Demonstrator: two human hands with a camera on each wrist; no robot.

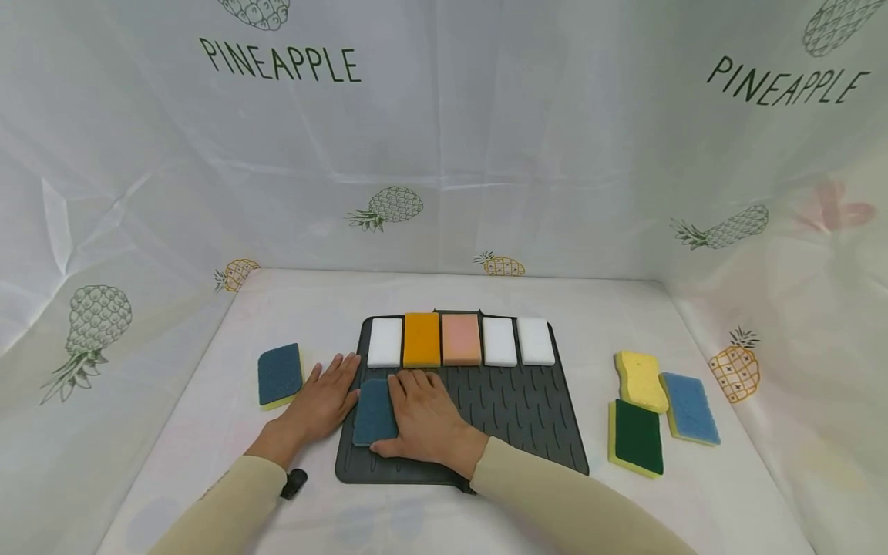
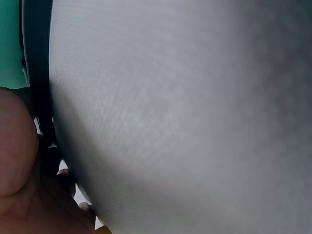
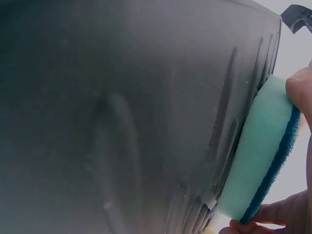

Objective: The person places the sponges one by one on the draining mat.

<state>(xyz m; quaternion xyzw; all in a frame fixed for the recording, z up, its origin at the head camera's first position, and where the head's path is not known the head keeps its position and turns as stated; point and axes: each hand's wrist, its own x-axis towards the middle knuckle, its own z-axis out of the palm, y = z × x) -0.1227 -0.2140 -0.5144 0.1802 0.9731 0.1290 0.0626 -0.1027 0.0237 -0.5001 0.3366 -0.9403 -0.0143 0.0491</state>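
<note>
Apparently light and soft, the sponge (image 1: 375,414) lay on the left of the mat (image 1: 516,428). Right hand (image 1: 426,416): thumb and fingers clamped on opposite ends, likely the best hold. Left hand (image 1: 322,401) touched mat's edge, fingers straight. Scourer top looked coarse; mat was ridged; 5 blocks (image 1: 461,339) were oblong.

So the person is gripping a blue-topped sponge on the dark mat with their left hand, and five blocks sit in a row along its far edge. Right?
Not quite: the head view shows the right hand gripping the blue-topped sponge on the dark mat. The five blocks do sit in a row along its far edge.
</note>
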